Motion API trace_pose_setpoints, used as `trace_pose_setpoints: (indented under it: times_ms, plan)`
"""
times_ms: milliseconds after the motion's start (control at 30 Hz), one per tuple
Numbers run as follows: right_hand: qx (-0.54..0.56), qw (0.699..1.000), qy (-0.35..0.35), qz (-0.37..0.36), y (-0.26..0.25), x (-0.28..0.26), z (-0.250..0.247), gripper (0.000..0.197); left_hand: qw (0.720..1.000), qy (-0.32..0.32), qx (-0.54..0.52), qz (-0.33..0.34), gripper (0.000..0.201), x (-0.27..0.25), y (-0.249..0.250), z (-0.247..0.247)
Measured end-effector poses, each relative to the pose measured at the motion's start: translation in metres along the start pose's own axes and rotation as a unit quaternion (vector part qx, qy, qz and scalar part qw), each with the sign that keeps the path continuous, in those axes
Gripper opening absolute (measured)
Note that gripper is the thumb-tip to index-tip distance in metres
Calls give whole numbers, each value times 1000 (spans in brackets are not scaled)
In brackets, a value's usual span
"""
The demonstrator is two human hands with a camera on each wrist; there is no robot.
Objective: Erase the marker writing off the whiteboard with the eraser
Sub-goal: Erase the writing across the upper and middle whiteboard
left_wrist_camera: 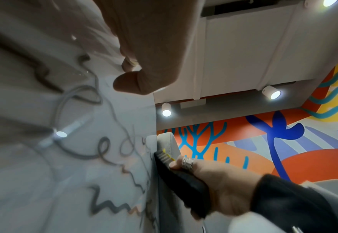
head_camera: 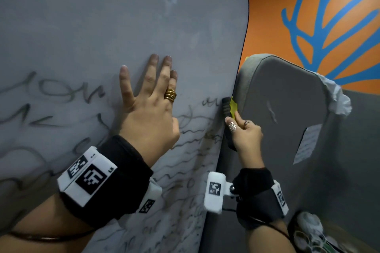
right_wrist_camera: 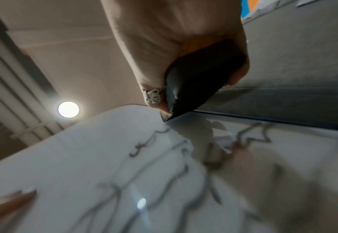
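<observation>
Eraser (head_camera: 228, 113) half hidden behind whiteboard (head_camera: 123, 26) right edge, black-yellow, gripped by right hand (head_camera: 245, 133); left hand (head_camera: 150, 104) flat, fingers spread on blurred writing (head_camera: 193, 129).

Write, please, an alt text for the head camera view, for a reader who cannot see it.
The right hand grips a black and yellow eraser at the right edge of a whiteboard, while the left hand lies flat on the board with straight fingers. Grey marker writing covers the lower board; a grey padded chair back stands to the right.
</observation>
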State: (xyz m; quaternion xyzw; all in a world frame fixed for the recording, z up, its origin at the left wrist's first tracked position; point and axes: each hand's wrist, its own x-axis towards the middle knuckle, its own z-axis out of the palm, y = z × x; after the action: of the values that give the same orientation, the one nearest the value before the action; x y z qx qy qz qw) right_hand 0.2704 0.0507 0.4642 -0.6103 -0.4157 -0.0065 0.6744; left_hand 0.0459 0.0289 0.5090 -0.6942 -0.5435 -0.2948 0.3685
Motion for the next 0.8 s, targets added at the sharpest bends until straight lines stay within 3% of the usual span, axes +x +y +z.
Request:
trace_pose_setpoints:
  times_ms: [167, 333, 400, 500, 633, 733, 800]
  plan:
    - [9, 1000, -23, -14, 5, -39, 9, 36, 1000, 5, -10, 4, 81, -1, -2, 3]
    - [3, 1000, -6, 29, -20, -11, 10, 25, 1000, 4, -18, 15, 81, -2, -4, 1]
    - [5, 999, 7, 42, -30, -9, 17, 39, 1000, 10, -19, 22, 80, -2, -7, 2]
    - [-10, 1000, -2, -17, -39, -35, 34, 30, 999, 13, -16, 32, 79, -1, -13, 5]
    - [-112, 988, -61, -89, -40, -76, 42, 56, 999, 16, -17, 43, 79, 1, -17, 7]
    - [-159, 985, -57, -30, -32, -52, 32, 53, 999, 9, 0, 47, 80, 0, -18, 3]
    - [-127, 990, -52, 36, -28, -29, 26, 48, 999, 13, 7, 43, 80, -1, -18, 2]
